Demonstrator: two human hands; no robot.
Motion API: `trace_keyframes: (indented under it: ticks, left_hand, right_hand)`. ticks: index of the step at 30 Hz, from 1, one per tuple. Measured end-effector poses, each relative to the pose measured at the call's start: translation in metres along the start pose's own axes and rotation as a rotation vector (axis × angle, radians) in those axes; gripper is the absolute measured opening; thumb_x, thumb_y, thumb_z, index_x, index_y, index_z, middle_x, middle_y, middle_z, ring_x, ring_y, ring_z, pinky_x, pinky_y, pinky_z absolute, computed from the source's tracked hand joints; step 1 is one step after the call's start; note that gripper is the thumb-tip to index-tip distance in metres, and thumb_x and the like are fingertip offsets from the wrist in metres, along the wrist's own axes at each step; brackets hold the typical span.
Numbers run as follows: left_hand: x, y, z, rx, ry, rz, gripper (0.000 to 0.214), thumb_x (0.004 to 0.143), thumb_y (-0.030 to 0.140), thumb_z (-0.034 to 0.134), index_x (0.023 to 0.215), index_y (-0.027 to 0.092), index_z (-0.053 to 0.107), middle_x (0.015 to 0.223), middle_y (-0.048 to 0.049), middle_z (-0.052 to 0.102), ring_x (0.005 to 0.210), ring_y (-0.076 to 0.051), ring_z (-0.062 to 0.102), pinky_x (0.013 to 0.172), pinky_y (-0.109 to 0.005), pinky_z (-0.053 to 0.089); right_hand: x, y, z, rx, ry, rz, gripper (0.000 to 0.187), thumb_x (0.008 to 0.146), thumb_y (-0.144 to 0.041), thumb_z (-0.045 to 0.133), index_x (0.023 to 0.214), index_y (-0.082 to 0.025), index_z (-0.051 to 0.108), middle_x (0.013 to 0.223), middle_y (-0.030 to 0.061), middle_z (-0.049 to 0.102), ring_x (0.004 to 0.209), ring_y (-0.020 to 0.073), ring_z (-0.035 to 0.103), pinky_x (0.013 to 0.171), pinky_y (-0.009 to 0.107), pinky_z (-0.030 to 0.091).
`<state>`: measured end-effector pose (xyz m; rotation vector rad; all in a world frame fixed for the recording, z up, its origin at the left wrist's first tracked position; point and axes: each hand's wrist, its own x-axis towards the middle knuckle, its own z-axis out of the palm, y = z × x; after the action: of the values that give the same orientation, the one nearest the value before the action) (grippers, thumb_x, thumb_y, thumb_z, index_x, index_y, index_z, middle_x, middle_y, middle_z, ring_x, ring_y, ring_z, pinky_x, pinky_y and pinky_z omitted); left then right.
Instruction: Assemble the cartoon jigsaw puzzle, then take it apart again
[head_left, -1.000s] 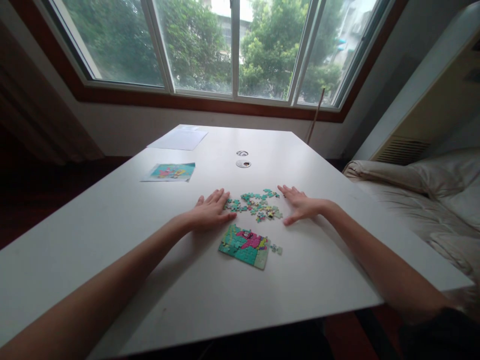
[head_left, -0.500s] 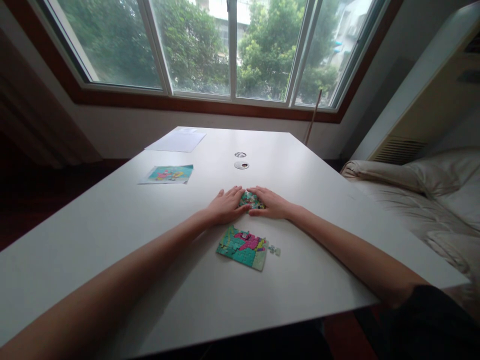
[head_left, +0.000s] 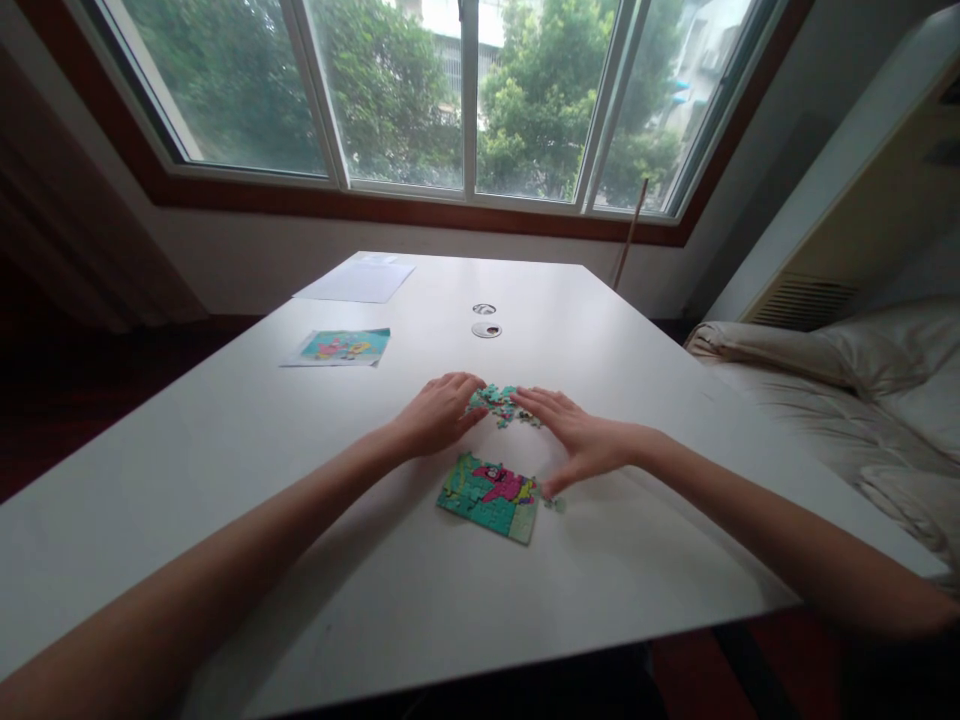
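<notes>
2 hands are parting now: left hand (head_left: pixel 439 412) loosely cupping the newly gathered teal cardboard jigsaw pieces (head_left: pixel 501 402), right hand (head_left: pixel 583 438) flat, empty, sliding back.

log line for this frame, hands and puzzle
left hand palm down against loose puzzle pieces | right hand open on their other side | assembled puzzle section nearer the person

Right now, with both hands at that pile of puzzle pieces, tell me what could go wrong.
1. The right hand lies close to the assembled section; its thumb could nudge it and loosen joints.
2. Squeezed between the left hand and the right, the loose pieces may heap up and bend.
</notes>
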<state>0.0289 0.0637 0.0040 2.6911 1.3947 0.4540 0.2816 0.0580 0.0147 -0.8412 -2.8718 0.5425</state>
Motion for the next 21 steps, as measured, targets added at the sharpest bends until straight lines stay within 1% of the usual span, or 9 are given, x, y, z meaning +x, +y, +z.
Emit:
trace_keyframes:
  ticks: [2,4,6,8,10,13,17,19,21]
  left_hand:
    - [-0.009,0.000,-0.011,-0.010,-0.041,0.026,0.035,0.089,0.040,0.042,0.113,0.015,0.049,0.117,-0.0136,0.052,0.111,-0.027,0.045,0.092,-0.041,0.036]
    - [-0.017,0.003,-0.023,-0.028,-0.114,0.062,0.035,0.086,0.046,0.046,0.105,0.017,0.054,0.105,-0.0105,0.056,0.099,-0.025,0.052,0.084,-0.037,0.041]
    - [-0.024,0.008,-0.034,-0.052,-0.186,0.095,0.039,0.083,0.052,0.049,0.102,0.019,0.056,0.101,-0.0082,0.057,0.094,-0.023,0.053,0.080,-0.034,0.042]
    - [-0.030,0.015,-0.044,-0.093,-0.306,0.093,0.045,0.079,0.056,0.052,0.106,0.020,0.053,0.104,-0.0080,0.056,0.096,-0.024,0.052,0.081,-0.034,0.042]
    - [-0.036,0.021,-0.051,-0.127,-0.405,0.076,0.049,0.075,0.054,0.058,0.110,0.021,0.051,0.110,-0.0078,0.054,0.099,-0.024,0.051,0.083,-0.034,0.041]
    - [-0.041,0.025,-0.054,-0.126,-0.462,0.051,0.054,0.067,0.047,0.067,0.111,0.021,0.049,0.111,-0.0073,0.052,0.102,-0.025,0.049,0.085,-0.035,0.040]
    - [-0.043,0.025,-0.051,-0.104,-0.463,0.040,0.051,0.064,0.044,0.070,0.106,0.021,0.051,0.105,-0.0065,0.053,0.099,-0.025,0.049,0.082,-0.033,0.040]
    - [-0.043,0.025,-0.048,-0.112,-0.451,0.045,0.050,0.064,0.043,0.070,0.104,0.021,0.051,0.105,-0.0060,0.053,0.098,-0.024,0.048,0.081,-0.032,0.040]
    - [-0.043,0.026,-0.044,-0.109,-0.437,0.048,0.050,0.064,0.045,0.071,0.103,0.020,0.051,0.103,-0.0059,0.053,0.098,-0.024,0.048,0.080,-0.031,0.040]
  right_hand:
    - [-0.013,-0.004,-0.004,-0.008,-0.056,-0.001,0.116,0.055,-0.067,0.067,0.145,-0.028,0.005,0.151,0.0092,0.009,0.137,0.0343,0.004,0.109,0.054,0.007]
    - [-0.018,-0.001,-0.006,-0.020,-0.057,0.029,0.116,0.053,-0.067,0.068,0.144,-0.028,0.008,0.151,0.0100,0.011,0.137,0.0344,0.006,0.109,0.053,0.009]
    - [-0.015,0.008,-0.006,-0.041,-0.010,0.084,0.112,0.055,-0.065,0.068,0.144,-0.025,0.012,0.150,0.0125,0.013,0.137,0.0334,0.009,0.109,0.051,0.014]
    - [-0.006,0.017,-0.005,-0.069,0.058,0.146,0.106,0.059,-0.063,0.067,0.143,-0.022,0.017,0.149,0.0152,0.016,0.136,0.0323,0.014,0.108,0.049,0.017]
    - [0.005,0.025,-0.002,-0.096,0.120,0.196,0.100,0.062,-0.059,0.067,0.142,-0.019,0.021,0.147,0.0172,0.022,0.134,0.0314,0.019,0.107,0.048,0.021]
    - [0.021,0.027,0.003,-0.146,0.221,0.244,0.092,0.066,-0.054,0.067,0.139,-0.015,0.027,0.142,0.0183,0.030,0.130,0.0310,0.028,0.104,0.047,0.025]
    - [0.026,0.008,0.009,-0.193,0.384,0.266,0.058,0.078,-0.040,0.059,0.129,-0.017,0.041,0.131,0.0147,0.045,0.120,0.0282,0.038,0.097,0.045,0.033]
    - [0.021,-0.009,0.009,-0.167,0.352,0.223,0.039,0.081,-0.040,0.055,0.115,-0.019,0.052,0.118,0.0121,0.053,0.109,0.0260,0.046,0.091,0.043,0.038]
    - [0.013,-0.028,0.007,-0.115,0.224,0.152,0.035,0.079,-0.048,0.056,0.099,-0.019,0.058,0.104,0.0094,0.058,0.098,0.0239,0.051,0.086,0.040,0.041]
